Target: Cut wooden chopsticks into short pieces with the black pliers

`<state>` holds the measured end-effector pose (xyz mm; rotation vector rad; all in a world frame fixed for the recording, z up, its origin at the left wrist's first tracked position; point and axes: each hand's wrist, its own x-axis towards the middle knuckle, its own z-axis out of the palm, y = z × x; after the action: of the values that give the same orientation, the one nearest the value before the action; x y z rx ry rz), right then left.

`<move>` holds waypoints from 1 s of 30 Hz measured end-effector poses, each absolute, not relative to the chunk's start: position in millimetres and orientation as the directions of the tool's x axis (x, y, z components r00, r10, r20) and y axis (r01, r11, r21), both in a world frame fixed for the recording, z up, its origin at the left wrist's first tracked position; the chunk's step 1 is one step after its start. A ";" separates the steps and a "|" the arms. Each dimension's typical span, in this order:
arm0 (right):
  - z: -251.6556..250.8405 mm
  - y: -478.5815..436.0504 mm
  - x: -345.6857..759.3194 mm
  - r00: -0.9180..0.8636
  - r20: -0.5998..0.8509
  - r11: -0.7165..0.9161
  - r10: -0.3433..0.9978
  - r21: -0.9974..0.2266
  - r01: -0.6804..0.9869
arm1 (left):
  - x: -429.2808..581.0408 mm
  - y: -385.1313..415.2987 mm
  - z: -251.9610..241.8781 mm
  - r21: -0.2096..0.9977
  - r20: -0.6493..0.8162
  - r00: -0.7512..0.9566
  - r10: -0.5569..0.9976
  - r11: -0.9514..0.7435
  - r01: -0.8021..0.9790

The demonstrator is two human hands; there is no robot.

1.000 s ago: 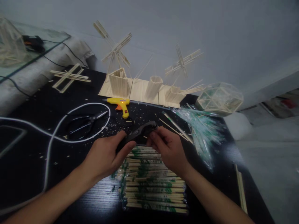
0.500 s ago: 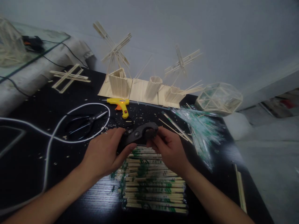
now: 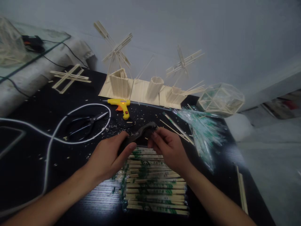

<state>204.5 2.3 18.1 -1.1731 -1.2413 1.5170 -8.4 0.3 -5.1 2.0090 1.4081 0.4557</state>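
Note:
My left hand point(image 3: 109, 154) is wrapped round the handle end of a black hand cutter point(image 3: 140, 131) with a curved, hooked jaw. At the cutter's jaw end, the fingers of my right hand point(image 3: 168, 147) are pinched together on its tip; whether they also hold something small is hidden. The tool is held above a row of wrapped chopsticks point(image 3: 156, 191) in clear plastic sleeves with green print. Beyond the cutter lies a yellow glue gun point(image 3: 124, 107), its nozzle pointing left.
Black-handled scissors point(image 3: 90, 121) lie within a looped white cable point(image 3: 70, 141) on the left. Stick-built models point(image 3: 143, 89) with windmill blades stand at the back. Empty plastic sleeves point(image 3: 199, 131) and loose chopsticks point(image 3: 242, 191) lie to the right, near a stick-framed polyhedron point(image 3: 222, 99).
The cutter has been turned in my hands, so its broad side and pivot bolt now face less toward me. Both hands stay in almost the same place.

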 end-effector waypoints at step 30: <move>22.1 17.3 224.9 -0.168 -0.043 -0.025 0.985 -0.993 0.111 | -13.7 5.9 -8.9 0.766 -0.022 0.265 0.964 -0.154 0.625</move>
<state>224.9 17.3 22.1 -1.2300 -1.4009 1.3070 -13.7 5.9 -8.9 1.8665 1.4388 0.6453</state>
